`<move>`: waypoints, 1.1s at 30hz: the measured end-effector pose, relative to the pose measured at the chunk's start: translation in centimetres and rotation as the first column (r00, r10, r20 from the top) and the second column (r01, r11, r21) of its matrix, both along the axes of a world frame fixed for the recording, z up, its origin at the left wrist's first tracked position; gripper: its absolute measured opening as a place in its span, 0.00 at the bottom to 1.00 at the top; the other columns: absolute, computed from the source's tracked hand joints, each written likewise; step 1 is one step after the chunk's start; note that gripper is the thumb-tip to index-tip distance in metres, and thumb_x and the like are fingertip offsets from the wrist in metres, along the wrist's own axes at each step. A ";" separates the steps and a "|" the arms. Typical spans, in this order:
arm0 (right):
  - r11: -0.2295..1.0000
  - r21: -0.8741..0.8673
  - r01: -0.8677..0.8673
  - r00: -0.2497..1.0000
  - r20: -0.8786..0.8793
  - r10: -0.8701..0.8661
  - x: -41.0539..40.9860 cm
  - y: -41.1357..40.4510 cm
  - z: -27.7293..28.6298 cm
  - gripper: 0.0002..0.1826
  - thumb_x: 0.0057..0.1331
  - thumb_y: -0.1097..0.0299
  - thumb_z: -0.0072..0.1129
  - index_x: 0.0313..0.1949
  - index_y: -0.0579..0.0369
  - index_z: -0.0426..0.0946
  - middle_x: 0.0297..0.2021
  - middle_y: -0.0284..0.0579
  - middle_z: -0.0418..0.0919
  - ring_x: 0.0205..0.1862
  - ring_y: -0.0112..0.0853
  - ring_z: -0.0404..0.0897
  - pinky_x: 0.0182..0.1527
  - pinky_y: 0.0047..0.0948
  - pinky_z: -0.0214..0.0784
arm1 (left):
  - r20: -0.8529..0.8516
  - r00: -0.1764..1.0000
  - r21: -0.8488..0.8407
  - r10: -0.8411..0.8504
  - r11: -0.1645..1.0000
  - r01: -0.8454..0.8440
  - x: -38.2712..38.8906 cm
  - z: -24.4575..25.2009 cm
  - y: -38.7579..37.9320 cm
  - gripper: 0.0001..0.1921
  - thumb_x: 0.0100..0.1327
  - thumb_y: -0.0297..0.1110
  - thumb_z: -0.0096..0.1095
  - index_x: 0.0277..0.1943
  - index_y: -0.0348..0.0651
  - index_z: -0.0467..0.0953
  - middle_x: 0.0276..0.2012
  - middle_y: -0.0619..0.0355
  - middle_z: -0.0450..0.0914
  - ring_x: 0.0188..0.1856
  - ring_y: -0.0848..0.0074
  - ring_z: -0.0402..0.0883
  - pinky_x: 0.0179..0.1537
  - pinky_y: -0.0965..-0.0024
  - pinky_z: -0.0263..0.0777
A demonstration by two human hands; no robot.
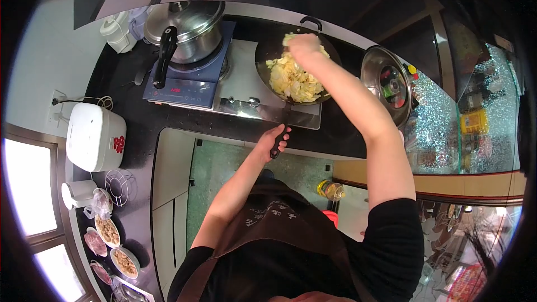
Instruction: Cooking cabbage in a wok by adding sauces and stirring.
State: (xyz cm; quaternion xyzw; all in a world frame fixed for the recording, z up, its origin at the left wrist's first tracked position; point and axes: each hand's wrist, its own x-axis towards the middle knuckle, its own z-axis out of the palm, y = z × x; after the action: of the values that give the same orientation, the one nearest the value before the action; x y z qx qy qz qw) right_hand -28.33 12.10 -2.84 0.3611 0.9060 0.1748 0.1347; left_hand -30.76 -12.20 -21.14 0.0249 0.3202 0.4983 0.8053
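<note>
My left hand [272, 142] grips the black handle [278, 141] of a dark wok [263, 65] on the cooktop. Chopped pale yellow-green leaves, which look like cabbage [296, 79], are heaped in the wok. Above the far part of the heap is my right hand [303, 47], its fingers bent downward and blurred. Whether it holds a utensil or touches the food is hidden by the hand itself.
Left of the wok, a lidded steel pressure cooker [197, 42] stands on a blue induction cooker [180, 92]. A steel lid or basin [369, 67] leans at the right. A white appliance [94, 134] and bowls of food [125, 262] line the left counter. An oil bottle [330, 190] is below the counter.
</note>
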 end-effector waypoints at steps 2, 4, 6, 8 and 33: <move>0.965 -0.143 0.222 0.973 -0.030 -0.228 2.7 0.5 2.3 0.14 0.65 0.61 0.53 0.42 0.53 0.84 0.42 0.47 0.84 0.46 0.39 0.84 0.43 0.38 0.77 | -0.002 1.000 0.012 0.001 1.000 -0.001 0.0 0.0 0.1 0.15 0.74 0.45 0.50 0.50 0.40 0.69 0.30 0.64 0.70 0.23 0.85 0.65 0.20 0.82 0.59; 0.953 -0.190 0.237 0.955 -0.132 -0.264 7.9 1.7 2.7 0.41 0.57 0.28 0.53 0.36 0.63 0.82 0.36 0.57 0.83 0.41 0.50 0.83 0.43 0.44 0.74 | 0.002 1.000 0.025 -0.013 1.000 0.013 0.2 -0.1 0.3 0.16 0.74 0.45 0.50 0.50 0.40 0.69 0.30 0.64 0.70 0.23 0.85 0.65 0.20 0.82 0.59; 0.906 -0.241 0.349 0.912 -0.134 -0.387 12.4 1.8 4.2 0.24 0.62 0.43 0.57 0.41 0.50 0.84 0.39 0.52 0.83 0.44 0.46 0.82 0.46 0.40 0.74 | 0.005 1.000 0.019 -0.013 1.000 0.013 0.3 0.2 0.4 0.16 0.73 0.45 0.51 0.49 0.40 0.69 0.29 0.64 0.70 0.22 0.85 0.65 0.20 0.82 0.59; 0.908 -0.336 0.252 0.943 -0.127 -0.308 15.0 -0.1 7.4 0.13 0.65 0.57 0.57 0.46 0.43 0.83 0.36 0.47 0.84 0.38 0.40 0.84 0.42 0.38 0.74 | 0.004 1.000 0.002 0.008 1.000 -0.008 -0.1 0.0 0.1 0.16 0.73 0.45 0.51 0.49 0.40 0.70 0.28 0.64 0.70 0.22 0.85 0.65 0.19 0.82 0.59; 0.849 -0.457 0.265 0.842 -0.320 -0.434 18.2 -0.9 -2.9 0.11 0.67 0.58 0.52 0.42 0.36 0.84 0.29 0.45 0.82 0.35 0.43 0.82 0.36 0.41 0.72 | 0.023 1.000 0.004 -0.021 1.000 0.021 0.3 0.0 0.3 0.16 0.73 0.45 0.51 0.51 0.40 0.69 0.29 0.64 0.70 0.23 0.85 0.64 0.20 0.82 0.58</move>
State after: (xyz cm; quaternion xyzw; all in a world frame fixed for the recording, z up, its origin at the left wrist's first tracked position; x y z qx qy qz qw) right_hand -10.10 11.18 -5.75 0.5171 0.8465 -0.1197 0.0412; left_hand -30.42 -11.90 -21.16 0.0240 0.3097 0.4906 0.8142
